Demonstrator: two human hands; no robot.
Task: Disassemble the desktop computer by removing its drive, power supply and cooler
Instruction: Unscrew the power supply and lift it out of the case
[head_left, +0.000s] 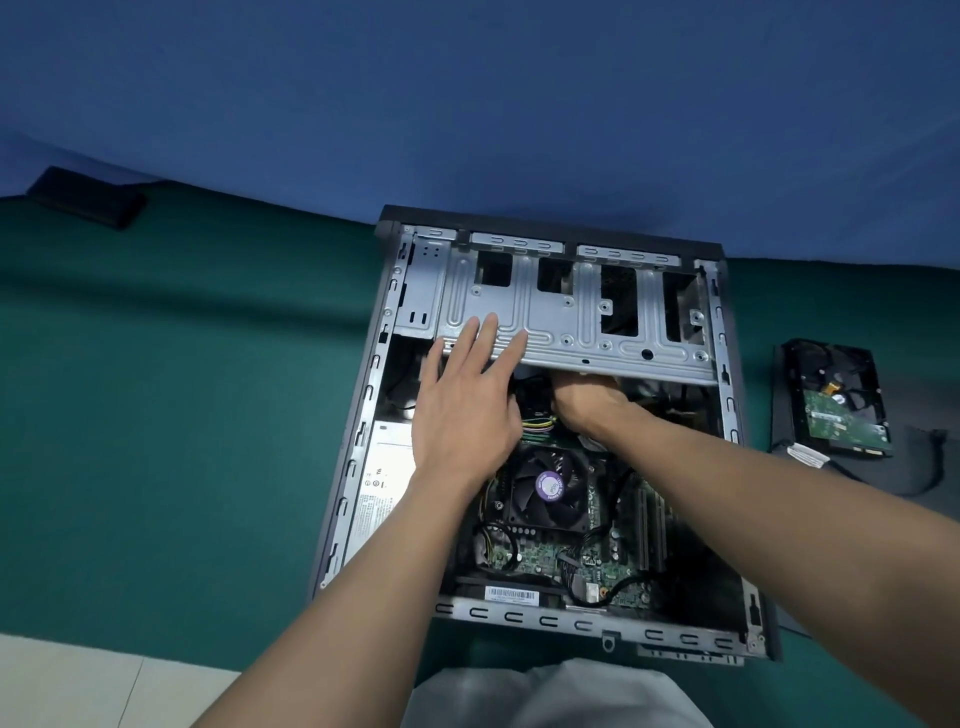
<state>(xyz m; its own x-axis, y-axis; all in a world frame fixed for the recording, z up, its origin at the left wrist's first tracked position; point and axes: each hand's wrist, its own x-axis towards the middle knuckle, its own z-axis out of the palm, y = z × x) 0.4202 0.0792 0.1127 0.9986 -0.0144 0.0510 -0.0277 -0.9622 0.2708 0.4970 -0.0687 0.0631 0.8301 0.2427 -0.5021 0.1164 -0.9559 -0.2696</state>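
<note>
Left hand (467, 400) flat, fingers straight on drive cage (571, 312); right hand (587, 400) reaches under cage, fingers hidden, can't tell grip. Drive (836, 400) lies right of case (519, 618); cooler (545, 488), PSU (384, 478) inside case

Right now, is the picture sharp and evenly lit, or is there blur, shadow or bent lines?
Head view: the wide lens bows the computer case; the left hand on the drive cage is fairly sharp; the right hand reaches into shadow beneath the cage, fingers hidden; no strong glare.

The cooler sticker (549, 486) and barcode label (511, 594) are illegible.
</note>
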